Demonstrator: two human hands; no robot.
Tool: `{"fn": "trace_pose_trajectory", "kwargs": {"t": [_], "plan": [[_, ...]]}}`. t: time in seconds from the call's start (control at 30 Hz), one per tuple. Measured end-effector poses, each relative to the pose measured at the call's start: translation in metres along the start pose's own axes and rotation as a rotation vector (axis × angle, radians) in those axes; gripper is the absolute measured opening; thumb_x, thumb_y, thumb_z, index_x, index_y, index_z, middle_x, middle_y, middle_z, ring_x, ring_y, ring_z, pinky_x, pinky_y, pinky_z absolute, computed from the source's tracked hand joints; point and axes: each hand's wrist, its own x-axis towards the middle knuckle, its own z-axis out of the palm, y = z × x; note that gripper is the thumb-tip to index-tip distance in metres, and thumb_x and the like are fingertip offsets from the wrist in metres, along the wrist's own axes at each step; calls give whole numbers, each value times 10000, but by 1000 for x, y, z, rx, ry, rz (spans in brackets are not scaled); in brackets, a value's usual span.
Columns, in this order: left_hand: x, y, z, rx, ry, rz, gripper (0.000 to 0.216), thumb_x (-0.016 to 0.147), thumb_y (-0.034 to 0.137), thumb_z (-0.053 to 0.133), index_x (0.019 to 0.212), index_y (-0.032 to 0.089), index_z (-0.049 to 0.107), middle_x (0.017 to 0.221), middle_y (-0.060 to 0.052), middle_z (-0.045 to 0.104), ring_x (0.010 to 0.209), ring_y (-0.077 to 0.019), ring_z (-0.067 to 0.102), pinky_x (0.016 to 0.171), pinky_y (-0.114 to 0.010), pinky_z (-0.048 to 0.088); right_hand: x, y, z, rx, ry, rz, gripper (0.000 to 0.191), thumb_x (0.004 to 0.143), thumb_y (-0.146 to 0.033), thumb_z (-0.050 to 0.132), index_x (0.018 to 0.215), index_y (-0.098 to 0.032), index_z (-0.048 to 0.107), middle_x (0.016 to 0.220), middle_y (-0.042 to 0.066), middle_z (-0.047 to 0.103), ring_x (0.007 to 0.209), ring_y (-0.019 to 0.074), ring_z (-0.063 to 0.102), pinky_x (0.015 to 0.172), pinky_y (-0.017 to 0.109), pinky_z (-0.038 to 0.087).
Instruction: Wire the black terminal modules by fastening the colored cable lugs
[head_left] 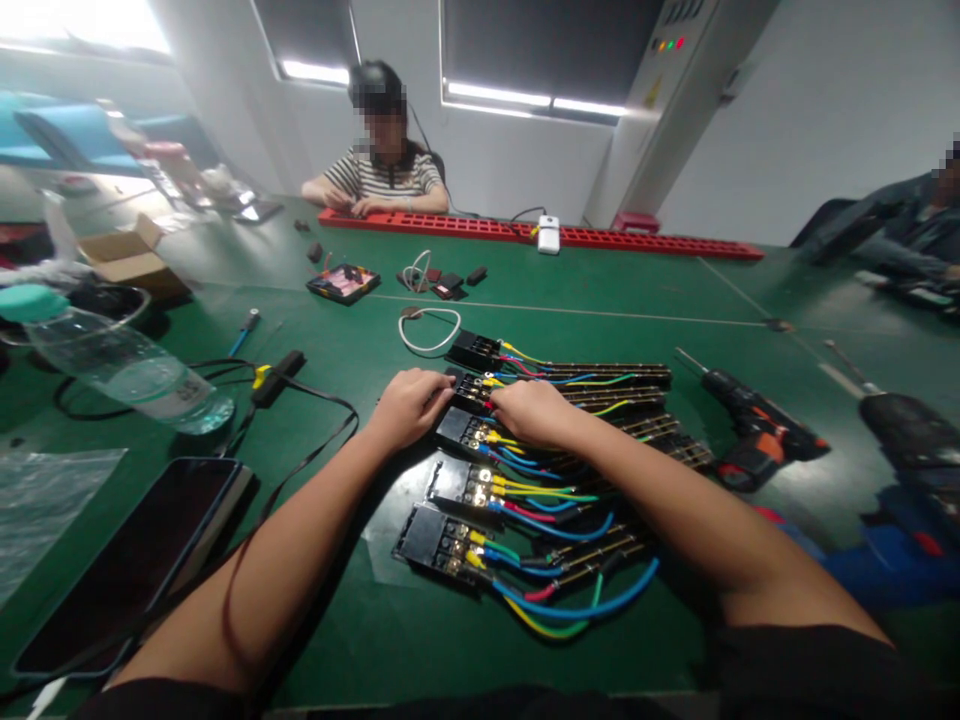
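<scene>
Several black terminal blocks [450, 485] lie in a column in front of me, wired with yellow, blue, green and red leads [555, 495] to long dark strips [611, 370] on the right. My left hand [411, 408] is closed, thumb and fingers gripping the left end of the second block from the back [471, 386]. At the same block's right side, my right hand [531, 412] is closed in a pinch at a red-sleeved wire end [488, 405]. Its fingers partly cover that wire. The nearest block [429, 538] shows screws and yellow-sleeved lugs.
Two power drills [765, 425] [900, 430] lie at right. A phone [135, 570], water bottle [142, 375] and black cable [319, 450] are at left. Across the green table [337, 345], a person [386, 170] sits behind a long red rack [637, 238]; another person [915, 230] is far right.
</scene>
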Motion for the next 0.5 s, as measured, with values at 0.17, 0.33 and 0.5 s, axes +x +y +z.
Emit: {"fn": "trace_pose_trajectory", "kwargs": {"t": [0.17, 0.33, 0.5], "plan": [[6, 1, -1, 3, 22, 8, 227, 1010, 354, 493, 977, 204, 660, 1069, -75, 764, 976, -253, 651, 891, -419, 453, 1, 4, 5, 32, 40, 1, 289, 1003, -253, 412, 1092, -145, 664, 1033, 174, 754, 875, 273, 711, 658, 316, 408], [13, 6, -1, -17, 87, 7, 205, 1002, 328, 513, 970, 195, 667, 1007, -73, 755, 989, -245, 634, 913, -402, 464, 0, 7, 5, 51, 72, 7, 318, 1029, -314, 390, 1131, -149, 642, 1037, 163, 754, 891, 268, 709, 679, 314, 411], [23, 12, 2, -44, 48, 50, 179, 976, 335, 568, 909, 199, 665, 845, -43, 701, 813, -194, 623, 756, -305, 465, -3, 3, 2, 57, 50, 20, 282, 1013, -254, 399, 1121, -149, 638, 1023, 160, 753, 879, 261, 707, 697, 321, 437]]}}
